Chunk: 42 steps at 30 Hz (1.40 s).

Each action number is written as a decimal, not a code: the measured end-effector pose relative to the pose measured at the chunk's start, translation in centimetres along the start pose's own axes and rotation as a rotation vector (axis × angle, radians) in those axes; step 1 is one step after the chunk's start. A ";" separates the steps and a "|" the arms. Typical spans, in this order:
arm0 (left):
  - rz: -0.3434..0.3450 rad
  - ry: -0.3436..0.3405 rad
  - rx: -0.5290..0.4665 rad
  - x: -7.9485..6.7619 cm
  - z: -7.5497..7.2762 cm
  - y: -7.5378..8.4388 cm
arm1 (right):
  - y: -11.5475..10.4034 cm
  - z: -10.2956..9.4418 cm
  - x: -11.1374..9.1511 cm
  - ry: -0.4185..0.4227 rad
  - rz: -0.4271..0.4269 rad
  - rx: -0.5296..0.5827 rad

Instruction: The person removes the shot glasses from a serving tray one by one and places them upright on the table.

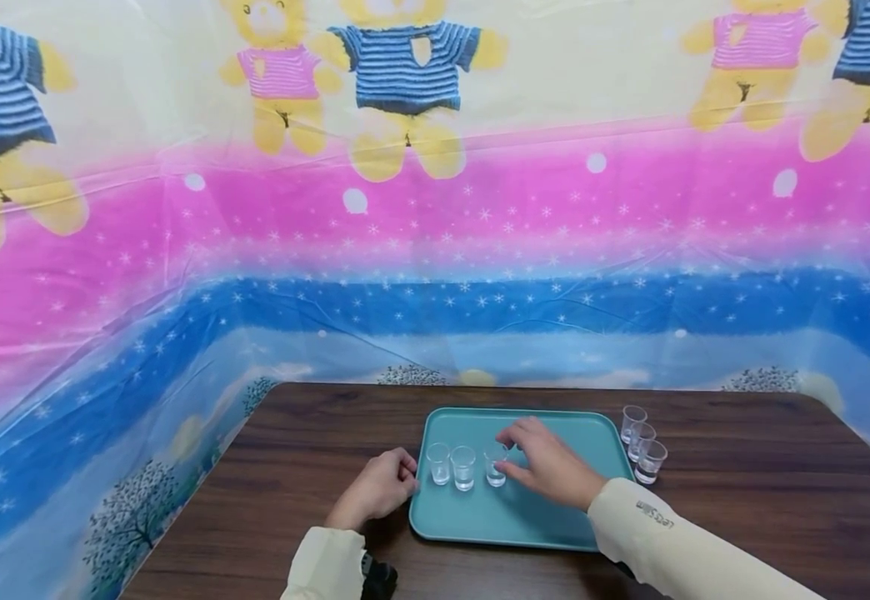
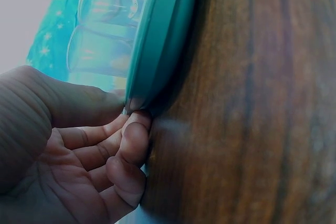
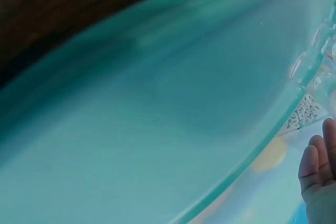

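Observation:
A teal tray (image 1: pixel 510 517) lies on the table with three small clear glasses on it. My left hand (image 1: pixel 386 485) pinches the tray's left edge, thumb over the rim (image 2: pixel 137 77) and fingertips at its underside. Nearest to it stand the left glass (image 1: pixel 438 465) and the middle glass (image 1: pixel 463 468). My right hand (image 1: pixel 551 467) is spread about the third glass (image 1: pixel 493 471), thumb on the near side and forefinger by the far rim. That glass stands upright on the tray. In the right wrist view, only some fingers (image 3: pixel 317 163) show at the right edge.
Beyond the tray's right edge, three more clear glasses, the back one (image 1: pixel 633 421), the middle one (image 1: pixel 641 442) and the front one (image 1: pixel 650 462), stand in a row on the dark wooden table (image 1: pixel 765 500). A patterned curtain (image 1: pixel 435 308) hangs behind the table.

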<state>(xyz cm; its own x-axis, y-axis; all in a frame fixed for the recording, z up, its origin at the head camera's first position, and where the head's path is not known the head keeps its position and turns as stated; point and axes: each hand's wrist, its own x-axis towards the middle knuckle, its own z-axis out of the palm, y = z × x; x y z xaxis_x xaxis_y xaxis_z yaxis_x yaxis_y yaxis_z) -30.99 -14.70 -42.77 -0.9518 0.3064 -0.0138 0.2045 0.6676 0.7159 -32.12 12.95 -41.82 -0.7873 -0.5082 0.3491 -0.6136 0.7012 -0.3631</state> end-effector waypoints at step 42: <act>-0.024 -0.027 0.021 0.3 -0.1 0.3 | 8.9 -8.7 -11.8 0.233 0.073 -0.159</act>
<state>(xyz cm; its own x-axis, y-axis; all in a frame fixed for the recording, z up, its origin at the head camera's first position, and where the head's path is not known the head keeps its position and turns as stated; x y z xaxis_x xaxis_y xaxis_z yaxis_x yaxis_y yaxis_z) -31.25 -14.50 -42.45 -0.9500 0.3082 -0.0495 0.1869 0.6886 0.7006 -27.76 29.49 -41.64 -0.7828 -0.3376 0.5227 -0.5241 0.8105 -0.2614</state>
